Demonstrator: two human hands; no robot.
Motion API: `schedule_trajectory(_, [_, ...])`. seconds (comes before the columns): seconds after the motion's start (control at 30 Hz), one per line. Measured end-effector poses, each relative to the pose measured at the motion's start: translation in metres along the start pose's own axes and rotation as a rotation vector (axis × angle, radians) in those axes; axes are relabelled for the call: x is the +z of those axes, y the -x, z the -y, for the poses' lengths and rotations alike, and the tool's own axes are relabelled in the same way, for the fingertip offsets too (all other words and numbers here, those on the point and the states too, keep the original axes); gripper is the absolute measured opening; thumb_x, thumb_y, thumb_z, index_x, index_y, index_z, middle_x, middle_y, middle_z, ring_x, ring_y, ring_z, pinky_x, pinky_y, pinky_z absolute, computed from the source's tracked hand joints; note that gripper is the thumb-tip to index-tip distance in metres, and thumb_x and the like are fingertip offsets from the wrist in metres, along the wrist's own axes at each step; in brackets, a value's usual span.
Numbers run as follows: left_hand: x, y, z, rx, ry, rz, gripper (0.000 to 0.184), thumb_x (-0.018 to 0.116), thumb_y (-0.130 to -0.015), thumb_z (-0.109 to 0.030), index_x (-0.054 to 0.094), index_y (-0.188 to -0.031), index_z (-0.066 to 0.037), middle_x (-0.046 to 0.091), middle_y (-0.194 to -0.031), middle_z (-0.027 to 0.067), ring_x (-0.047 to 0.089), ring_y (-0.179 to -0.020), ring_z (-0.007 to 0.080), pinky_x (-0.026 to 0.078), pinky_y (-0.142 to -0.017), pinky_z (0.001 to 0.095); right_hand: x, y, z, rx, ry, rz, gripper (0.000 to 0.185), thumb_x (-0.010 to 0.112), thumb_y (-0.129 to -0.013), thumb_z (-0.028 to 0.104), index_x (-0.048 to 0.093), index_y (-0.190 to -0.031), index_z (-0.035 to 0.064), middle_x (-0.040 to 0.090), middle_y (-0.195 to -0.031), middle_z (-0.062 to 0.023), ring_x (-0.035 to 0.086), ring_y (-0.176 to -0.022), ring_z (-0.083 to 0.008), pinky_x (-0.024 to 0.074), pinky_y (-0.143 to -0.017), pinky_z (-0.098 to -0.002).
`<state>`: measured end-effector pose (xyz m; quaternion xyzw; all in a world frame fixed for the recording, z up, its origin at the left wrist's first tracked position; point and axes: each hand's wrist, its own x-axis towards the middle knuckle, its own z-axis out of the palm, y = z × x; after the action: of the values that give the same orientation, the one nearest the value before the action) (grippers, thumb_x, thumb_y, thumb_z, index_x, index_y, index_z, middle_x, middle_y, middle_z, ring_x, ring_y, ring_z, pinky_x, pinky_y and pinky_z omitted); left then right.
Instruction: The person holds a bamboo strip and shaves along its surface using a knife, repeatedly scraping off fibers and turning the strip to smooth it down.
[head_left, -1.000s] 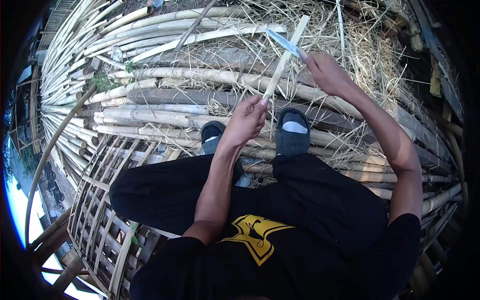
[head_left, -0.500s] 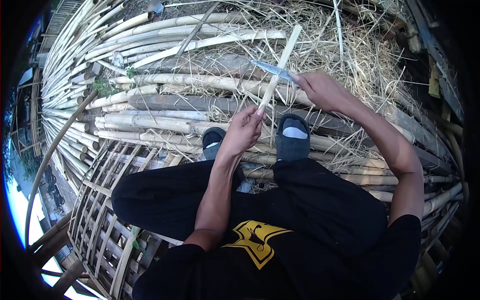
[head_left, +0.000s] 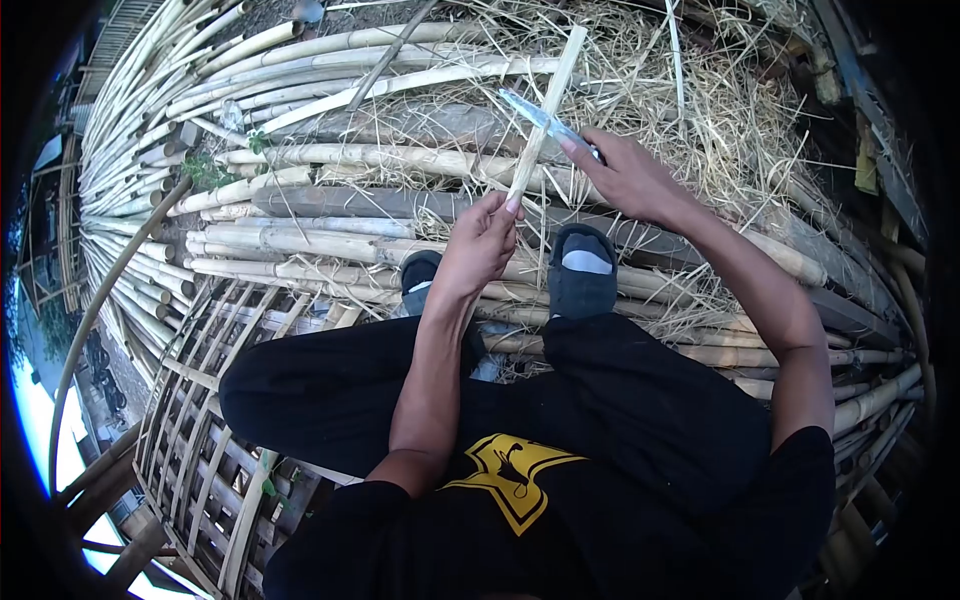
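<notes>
Bamboo, by its look, makes up the pale strip [head_left: 532, 154] reaching up and away from the left hand [head_left: 482, 242]: flat, straight and narrow, creamy yellow with a faint greenish tint, fine grain lines running lengthwise and a squared-off far end. It slants slightly to the right, in the air in front of the person's feet. The left hand has its thumb and curled fingers clamped on the near end. In the right hand [head_left: 625, 175], fingers closed around the handle, is a knife [head_left: 566, 134] whose bluish-grey blade lies across the strip near mid-length, its pointed tip towards the upper left. Whether the edge bites into the strip I cannot tell. Beneath them are bamboo poles [head_left: 350, 243], with dry, straw-like shavings [head_left: 735, 160] scattered thickly to the right. Two dark sandals [head_left: 584, 292] rest just below the hands.
</notes>
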<state>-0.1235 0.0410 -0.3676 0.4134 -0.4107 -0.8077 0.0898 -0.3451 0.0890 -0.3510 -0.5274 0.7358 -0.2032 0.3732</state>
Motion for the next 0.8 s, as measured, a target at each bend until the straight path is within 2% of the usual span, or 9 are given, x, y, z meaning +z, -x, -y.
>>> schedule_trajectory(0.2, [0.006,0.000,0.001,0.045,-0.128,0.011,0.019,0.044,-0.101,-0.023,0.050,-0.092,-0.007,0.031,-0.052,-0.0090,0.022,-0.038,0.0000,0.016,-0.034,0.0189,0.009,-0.006,-0.003,0.004,0.007,-0.079,0.053,0.041,-0.097,0.048,0.059,-0.087,-0.0015,0.057,-0.063,-0.0157,0.053,-0.057,-0.0311,0.0411,-0.058,-0.0444])
schedule_trajectory(0.27, [0.009,0.000,0.003,0.055,-0.162,0.007,0.019,0.045,-0.101,-0.023,0.050,-0.092,-0.007,0.031,-0.052,-0.0091,0.023,-0.039,-0.0002,0.016,-0.034,0.0189,0.015,-0.006,-0.007,0.019,-0.098,-0.139,0.055,0.041,-0.097,0.048,0.060,-0.081,-0.0017,0.054,-0.059,-0.0147,0.052,-0.054,-0.0288,0.0401,-0.057,-0.0433])
schedule_trajectory(0.33, [0.009,-0.002,0.002,0.069,-0.178,0.003,0.019,0.045,-0.101,-0.023,0.050,-0.091,-0.007,0.032,-0.052,-0.0091,0.023,-0.039,-0.0003,0.017,-0.035,0.0189,0.015,-0.008,-0.009,0.025,-0.100,-0.151,0.057,0.042,-0.097,0.048,0.060,-0.077,-0.0018,0.053,-0.056,-0.0140,0.051,-0.053,-0.0276,0.0393,-0.056,-0.0427])
schedule_trajectory(0.4, [0.009,-0.001,0.003,0.070,-0.171,0.006,0.020,0.048,-0.099,-0.020,0.054,-0.090,-0.003,0.038,-0.056,-0.0072,0.031,-0.047,0.0008,0.022,-0.041,0.0204,0.018,-0.009,-0.012,0.031,-0.106,-0.154,0.058,0.042,-0.097,0.048,0.060,-0.073,-0.0019,0.051,-0.054,-0.0133,0.050,-0.051,-0.0264,0.0386,-0.054,-0.0421])
schedule_trajectory(0.5, [0.010,0.000,0.004,0.078,-0.193,0.005,0.021,0.048,-0.100,-0.020,0.054,-0.090,-0.002,0.039,-0.057,-0.0070,0.032,-0.048,0.0008,0.023,-0.042,0.0203,0.021,-0.011,-0.020,0.023,-0.103,-0.189,0.061,0.042,-0.096,0.050,0.058,-0.066,-0.0013,0.048,-0.050,-0.0110,0.047,-0.048,-0.0233,0.0370,-0.052,-0.0404])
schedule_trajectory(0.57, [0.010,0.000,0.003,0.071,-0.202,0.004,0.021,0.048,-0.100,-0.020,0.054,-0.090,-0.002,0.039,-0.057,-0.0070,0.032,-0.048,0.0008,0.023,-0.042,0.0203,0.023,-0.014,-0.025,0.038,-0.135,-0.177,0.063,0.042,-0.096,0.050,0.055,-0.061,-0.0003,0.045,-0.048,-0.0084,0.044,-0.047,-0.0202,0.0359,-0.050,-0.0390])
schedule_trajectory(0.8, [0.010,0.002,-0.001,0.041,-0.183,0.018,0.022,0.048,-0.099,-0.021,0.054,-0.090,-0.002,0.039,-0.057,-0.0072,0.031,-0.048,0.0007,0.023,-0.042,0.0199,0.020,-0.018,-0.032,0.073,-0.321,-0.030,0.065,0.041,-0.096,0.053,0.050,-0.056,0.0033,0.041,-0.046,-0.0029,0.040,-0.047,-0.0141,0.0333,-0.048,-0.0355])
